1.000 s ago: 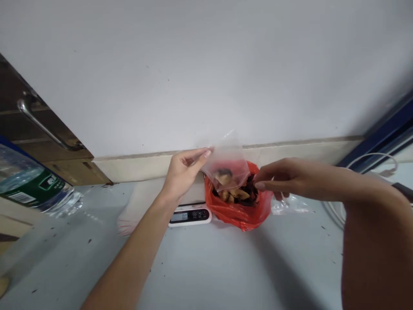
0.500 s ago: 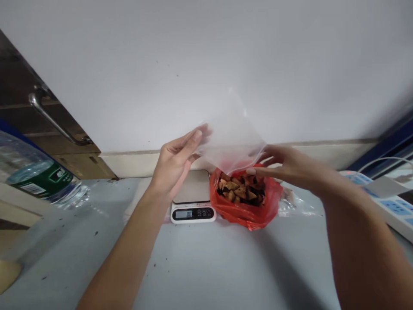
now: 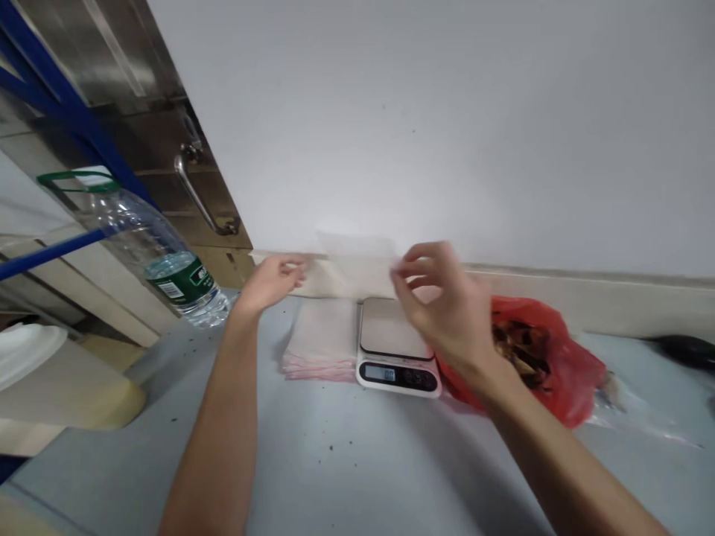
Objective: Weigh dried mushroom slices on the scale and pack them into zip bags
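A thin clear plastic bag [image 3: 357, 260], smeared by motion, hangs in the air above the back of the table. At its right edge, my right hand [image 3: 447, 305] pinches it between thumb and fingers. My left hand [image 3: 276, 281] is near the bag's left side, fingers stretched out and slightly apart; they do not appear to grip it. Below lies a stack of clear bags with pinkish-red edges [image 3: 321, 342]. Beside the stack is a white digital scale [image 3: 396, 335] reading 0.0. An open red plastic bag [image 3: 573, 372] holds brown dried pieces [image 3: 522, 353], partly hidden by my right arm.
A large water bottle with a green label [image 3: 179, 275] and a white tub [image 3: 61, 380] stand at the left. A metal door handle [image 3: 204, 197] is behind them. Another clear bag [image 3: 631, 417] lies right of the red bag, with a black object [image 3: 687, 350] beyond.
The view has swung left, showing the stack of bags. The plastic bag has moved from above the red bag to above the stack and scale. My left hand has come off it; my right now pinches it.
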`<state>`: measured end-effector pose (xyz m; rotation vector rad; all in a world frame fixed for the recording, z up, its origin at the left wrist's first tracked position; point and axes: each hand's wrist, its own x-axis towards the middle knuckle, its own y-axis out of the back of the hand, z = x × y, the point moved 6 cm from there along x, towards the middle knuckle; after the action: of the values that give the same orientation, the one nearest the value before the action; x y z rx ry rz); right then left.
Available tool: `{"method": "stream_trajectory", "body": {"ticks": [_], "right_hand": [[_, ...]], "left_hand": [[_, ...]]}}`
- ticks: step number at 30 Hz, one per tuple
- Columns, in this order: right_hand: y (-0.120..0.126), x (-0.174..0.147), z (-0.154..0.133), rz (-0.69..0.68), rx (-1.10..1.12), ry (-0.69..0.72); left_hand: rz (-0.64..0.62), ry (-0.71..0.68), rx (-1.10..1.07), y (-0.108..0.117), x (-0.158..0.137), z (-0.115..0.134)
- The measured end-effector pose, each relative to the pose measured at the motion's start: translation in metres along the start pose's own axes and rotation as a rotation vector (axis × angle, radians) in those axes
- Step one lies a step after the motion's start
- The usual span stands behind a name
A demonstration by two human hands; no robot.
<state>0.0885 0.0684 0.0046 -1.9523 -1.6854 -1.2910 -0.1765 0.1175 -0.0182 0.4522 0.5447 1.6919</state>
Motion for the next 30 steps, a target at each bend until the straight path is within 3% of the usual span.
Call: {"method": "stream_trajectory", "body": {"ticks": [2,4,7,10,14,17,23,27,30], "right_hand": [[-0.035,-0.012,-0.021,-0.155,-0.221,0.242],[-0.073,-0.032,-0.036,-0.406,-0.386,0.408],[-0.114,-0.065,-0.043,-0.823,-0.484,0.448],[-0.129,-0.083,-0.041,-1.04,-0.497,0.368],[-0.128,-0.088,-0.035,-1.074,-0.487,0.277],[-0.125,-0.089,-0.033,-1.085,-0.486,0.256],[-0.119,-0.093,-0.035,-1.1,-0.44,0.231],[-0.09,-0.087,-0.035,-1.134,-0.223,0.137],[-0.043,-0.065,-0.033,-1.071,-0.026,0.013]], "left_hand": [[-0.047,0.066,0.067,0.011,0.004,-0.022],[-0.149,0.099,0.091,0.014,0.003,-0.037],[-0.292,0.08,0.123,0.009,-0.002,-0.043],[-0.404,-0.012,0.166,-0.006,-0.004,-0.034],[-0.559,-0.144,0.262,-0.042,-0.004,-0.022],[-0.599,-0.194,0.386,-0.065,-0.001,-0.022],[-0.617,-0.116,0.64,-0.088,-0.003,-0.028],[-0.621,-0.048,0.746,-0.09,-0.012,-0.019],[-0.613,-0.039,0.79,-0.089,-0.018,-0.005]]}}
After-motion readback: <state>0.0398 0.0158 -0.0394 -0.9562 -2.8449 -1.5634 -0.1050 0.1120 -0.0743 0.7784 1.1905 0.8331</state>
